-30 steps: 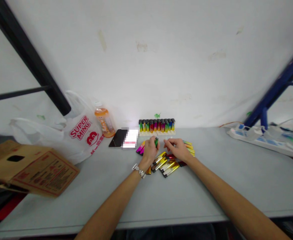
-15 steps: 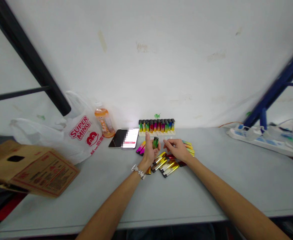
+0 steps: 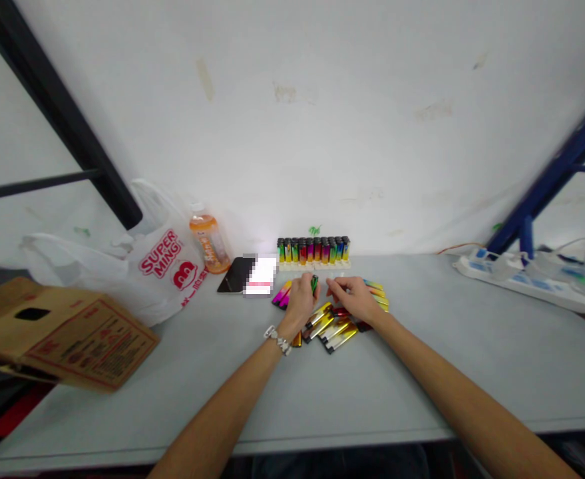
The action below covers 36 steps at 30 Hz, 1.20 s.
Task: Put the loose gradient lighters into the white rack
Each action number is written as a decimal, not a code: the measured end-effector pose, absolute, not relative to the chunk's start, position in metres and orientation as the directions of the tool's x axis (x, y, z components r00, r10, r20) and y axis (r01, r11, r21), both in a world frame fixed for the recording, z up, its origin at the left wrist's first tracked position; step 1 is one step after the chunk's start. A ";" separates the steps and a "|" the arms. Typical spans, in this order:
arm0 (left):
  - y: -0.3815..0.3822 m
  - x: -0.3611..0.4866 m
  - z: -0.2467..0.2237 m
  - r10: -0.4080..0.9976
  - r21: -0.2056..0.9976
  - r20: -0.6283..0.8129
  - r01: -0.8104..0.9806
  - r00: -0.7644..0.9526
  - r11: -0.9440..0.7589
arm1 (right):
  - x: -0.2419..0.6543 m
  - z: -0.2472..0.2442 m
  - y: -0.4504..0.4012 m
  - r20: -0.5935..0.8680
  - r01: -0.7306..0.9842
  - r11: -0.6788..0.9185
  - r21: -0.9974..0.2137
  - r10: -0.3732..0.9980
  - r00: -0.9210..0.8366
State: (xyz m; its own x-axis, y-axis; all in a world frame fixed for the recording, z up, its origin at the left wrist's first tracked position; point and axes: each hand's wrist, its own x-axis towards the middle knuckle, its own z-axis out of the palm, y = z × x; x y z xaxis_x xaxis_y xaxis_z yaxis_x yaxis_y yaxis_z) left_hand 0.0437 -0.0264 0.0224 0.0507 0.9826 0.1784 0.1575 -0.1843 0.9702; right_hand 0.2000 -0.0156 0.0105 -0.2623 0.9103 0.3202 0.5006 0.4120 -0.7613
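Observed from beside the tabletop: the left hand, with a bracelet at its wrist, has its fingers clamped on a green lighter, raised over the loose pile. The right hand is just beside it, fingers bent in toward the thumb; whether anything is pinched there, I cannot tell. Status by group: a set of upright lighters, mixed in colour, stands close together in a pale rack near the wall, dark tops up. Outside the rack, one is in the hand and many lie flat: gold-and-silver lighters in front of and between the hands, magenta-and-yellow lighters beside the left hand, yellow lighters partly behind the right. So the arrangement is mixed, part standing and part lying; hands cover some of the pile, so no reliable count, and spare places in the rack cannot be made out. Surroundings: dark tablet left of the rack, then an orange bottle, a white bag and a cardboard box; a power strip lies well apart at far right.
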 end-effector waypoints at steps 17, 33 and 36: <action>-0.024 0.036 0.027 0.982 0.981 0.126 -0.167 0.138 -0.102 | 0.201 0.009 -0.014 0.313 0.510 0.430 -0.745 0.900 -0.302; 0.043 -0.026 0.055 0.846 0.767 0.512 0.367 0.145 -0.527 | 0.202 0.004 -0.010 0.253 0.540 0.402 -0.739 0.909 -0.330; 0.057 -0.033 0.066 0.825 0.713 0.522 0.419 0.218 -0.562 | 0.202 0.004 -0.010 0.260 0.541 0.410 -0.734 0.906 -0.334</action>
State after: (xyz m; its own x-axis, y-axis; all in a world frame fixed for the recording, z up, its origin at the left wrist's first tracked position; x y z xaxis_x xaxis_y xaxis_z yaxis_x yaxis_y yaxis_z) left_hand -0.0333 0.0572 0.0665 0.2180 0.8246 0.5221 0.4194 -0.5622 0.7128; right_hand 0.2018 -0.0102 0.0042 -0.3340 0.9060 0.2601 0.5410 0.4102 -0.7342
